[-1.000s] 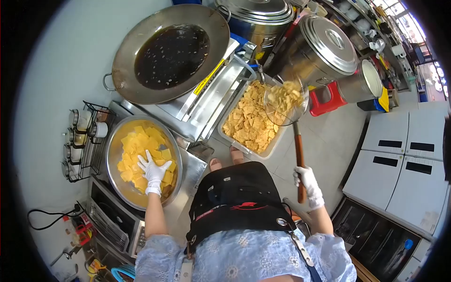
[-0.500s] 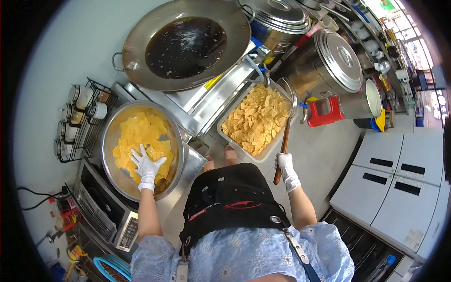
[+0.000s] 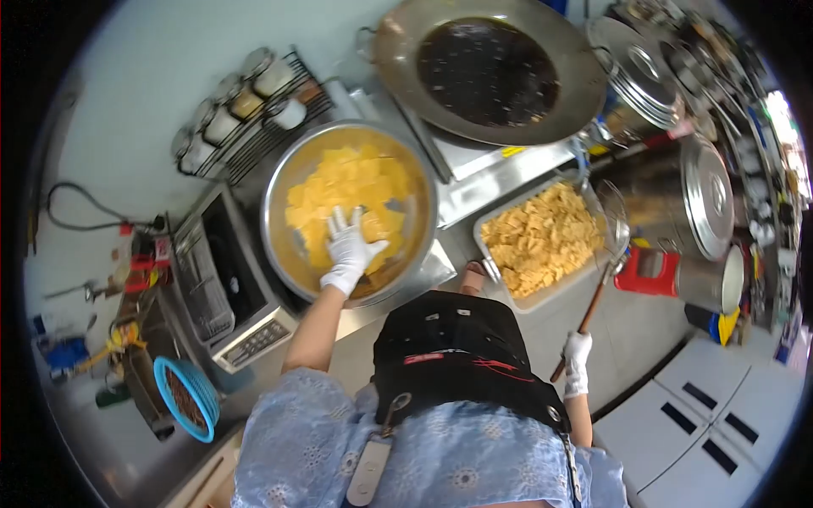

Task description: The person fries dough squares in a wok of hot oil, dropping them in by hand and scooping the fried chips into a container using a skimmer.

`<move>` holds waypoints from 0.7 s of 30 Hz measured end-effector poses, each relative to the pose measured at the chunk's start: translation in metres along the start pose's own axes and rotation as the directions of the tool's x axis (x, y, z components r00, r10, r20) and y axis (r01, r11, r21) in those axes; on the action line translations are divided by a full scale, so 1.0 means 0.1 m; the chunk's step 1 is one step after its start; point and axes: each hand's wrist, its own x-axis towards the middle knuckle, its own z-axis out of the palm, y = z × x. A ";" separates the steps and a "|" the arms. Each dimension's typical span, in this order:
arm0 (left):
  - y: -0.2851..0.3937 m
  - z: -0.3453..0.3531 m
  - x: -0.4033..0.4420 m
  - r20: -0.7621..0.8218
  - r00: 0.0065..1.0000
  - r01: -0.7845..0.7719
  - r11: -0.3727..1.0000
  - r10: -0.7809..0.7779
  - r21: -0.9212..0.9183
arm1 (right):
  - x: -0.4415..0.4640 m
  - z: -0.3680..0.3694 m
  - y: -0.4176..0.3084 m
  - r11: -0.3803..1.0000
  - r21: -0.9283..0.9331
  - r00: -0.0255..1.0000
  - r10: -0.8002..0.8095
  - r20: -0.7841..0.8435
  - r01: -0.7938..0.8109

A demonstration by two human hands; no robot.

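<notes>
My left hand [image 3: 350, 248], in a white glove, lies palm down on the flat yellow dough pieces [image 3: 339, 188] in a wide steel bowl [image 3: 275, 261]. Its fingers are spread over the pieces; what is under the palm is hidden. Gloved in white as well, my right hand [image 3: 577, 362] is wrapped around the wooden handle of a wire skimmer [image 3: 595, 298]. The skimmer's round mesh head is at the right end of a plastic tub [image 3: 535, 303] heaped with golden, crisp-looking chips [image 3: 542, 241].
A large wok [image 3: 389, 51] of dark oil stands on the stove at the back. Left of the bowl are a jar rack [image 3: 246, 152] and an induction cooker [image 3: 233, 279]. A blue basket [image 3: 175, 369] sits at lower left, lidded steel pots [image 3: 707, 199] at right.
The view has swung left, so the bowl, tub and wok appear farther right. My left hand is still spread on the yellow pieces, and my right hand still grips the skimmer.
</notes>
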 end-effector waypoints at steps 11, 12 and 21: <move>0.07 -0.24 -0.02 -0.059 0.992 0.118 0.991 -0.115 0.059 | -0.26 -0.45 -0.28 0.931 0.310 0.972 0.140 0.189 -0.194; 0.05 -0.22 0.03 0.033 0.981 0.192 0.981 -0.192 -0.001 | -0.30 -0.54 -0.31 0.893 0.381 0.953 0.140 0.268 -0.238; 0.24 0.02 0.12 -0.127 0.989 0.071 0.997 -0.073 -0.017 | -0.44 -0.62 -0.28 0.857 0.439 0.941 0.138 0.308 -0.269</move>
